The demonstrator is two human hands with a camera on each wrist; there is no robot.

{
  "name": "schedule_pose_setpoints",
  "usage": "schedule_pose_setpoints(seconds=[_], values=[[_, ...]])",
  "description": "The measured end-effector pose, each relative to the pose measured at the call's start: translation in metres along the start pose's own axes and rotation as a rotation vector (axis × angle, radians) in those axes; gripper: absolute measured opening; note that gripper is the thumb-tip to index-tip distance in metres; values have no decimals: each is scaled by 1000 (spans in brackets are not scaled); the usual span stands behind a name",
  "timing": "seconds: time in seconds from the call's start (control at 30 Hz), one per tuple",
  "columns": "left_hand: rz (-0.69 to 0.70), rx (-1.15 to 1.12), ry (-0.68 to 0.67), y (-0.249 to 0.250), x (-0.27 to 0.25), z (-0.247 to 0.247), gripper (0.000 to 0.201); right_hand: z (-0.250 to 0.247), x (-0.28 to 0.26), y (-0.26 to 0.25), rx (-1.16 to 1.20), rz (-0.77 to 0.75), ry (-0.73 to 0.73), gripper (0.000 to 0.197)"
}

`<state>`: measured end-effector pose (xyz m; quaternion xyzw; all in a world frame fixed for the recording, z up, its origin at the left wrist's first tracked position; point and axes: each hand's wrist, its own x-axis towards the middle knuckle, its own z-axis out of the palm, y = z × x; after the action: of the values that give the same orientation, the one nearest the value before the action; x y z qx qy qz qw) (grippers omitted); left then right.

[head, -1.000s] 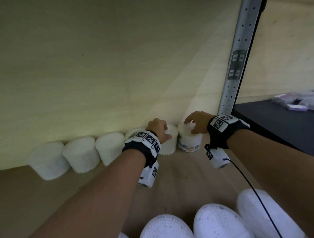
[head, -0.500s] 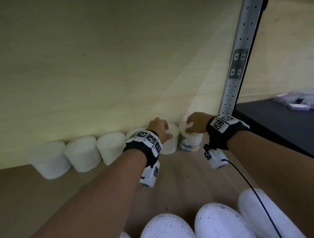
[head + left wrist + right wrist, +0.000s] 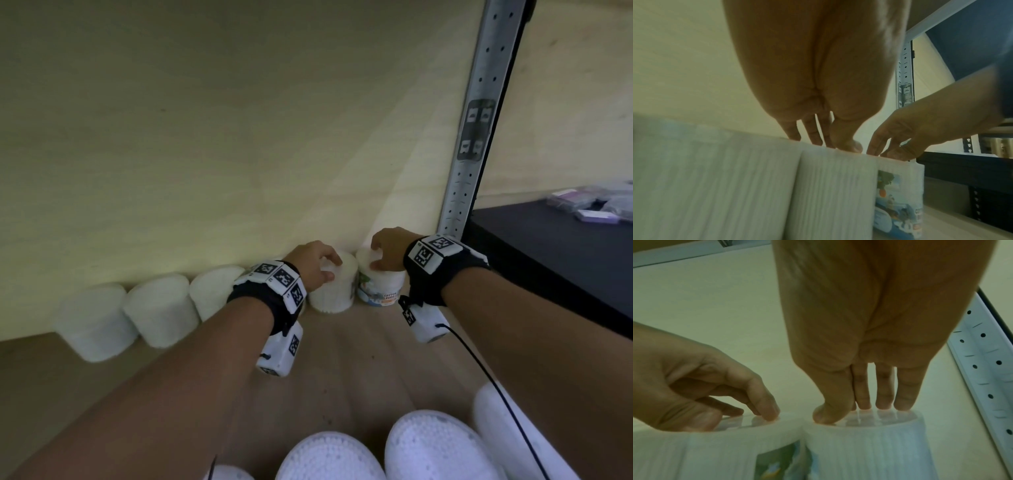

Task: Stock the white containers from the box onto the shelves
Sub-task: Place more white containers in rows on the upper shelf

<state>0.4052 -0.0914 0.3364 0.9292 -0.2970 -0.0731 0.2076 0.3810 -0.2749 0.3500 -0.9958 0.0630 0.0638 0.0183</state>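
Two white ribbed containers stand side by side at the back of the wooden shelf [image 3: 359, 359]. My left hand [image 3: 329, 267] is on top of the left one [image 3: 337, 291], with its fingertips [image 3: 813, 142] resting on the lid. My right hand [image 3: 376, 255] is on the right container [image 3: 378, 291], which has a colourful label. Its straight fingers [image 3: 881, 402] and thumb press down on the clear lid [image 3: 900, 418]. In the wrist views neither hand wraps round a container [image 3: 834, 194].
Three more white containers [image 3: 161, 308] line the back wall to the left. A perforated metal upright [image 3: 469, 137] stands just right of my right hand, and beyond it is a black shelf [image 3: 548, 257] holding purple packs [image 3: 589, 209]. Several white containers [image 3: 329, 459] fill the near bottom edge.
Hardly anything: both hands stay on the same two lids, and the two containers keep their places against the back wall.
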Motion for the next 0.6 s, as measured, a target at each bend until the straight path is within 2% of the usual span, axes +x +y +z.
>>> schedule_pose_setpoints(seconds=[0.07, 0.27, 0.33, 0.47, 0.53, 0.6], values=[[17, 12, -24, 0, 0, -1, 30, 0, 1, 0, -4, -1, 0, 51], [43, 45, -73, 10, -1, -4, 44, 3, 1, 1, 3, -4, 15, 49], [49, 1, -21, 11, -2, 0, 45, 4, 2, 2, 1, -11, 19, 50], [-17, 3, 237, 17, 3, 12, 25, 3, 1, 2, 0, -7, 17, 51], [-62, 10, 317, 20, 5, 17, 29, 4, 1, 2, 6, -13, 20, 51], [-113, 59, 294, 23, 7, 23, 39, 4, 1, 4, 13, -16, 24, 50]])
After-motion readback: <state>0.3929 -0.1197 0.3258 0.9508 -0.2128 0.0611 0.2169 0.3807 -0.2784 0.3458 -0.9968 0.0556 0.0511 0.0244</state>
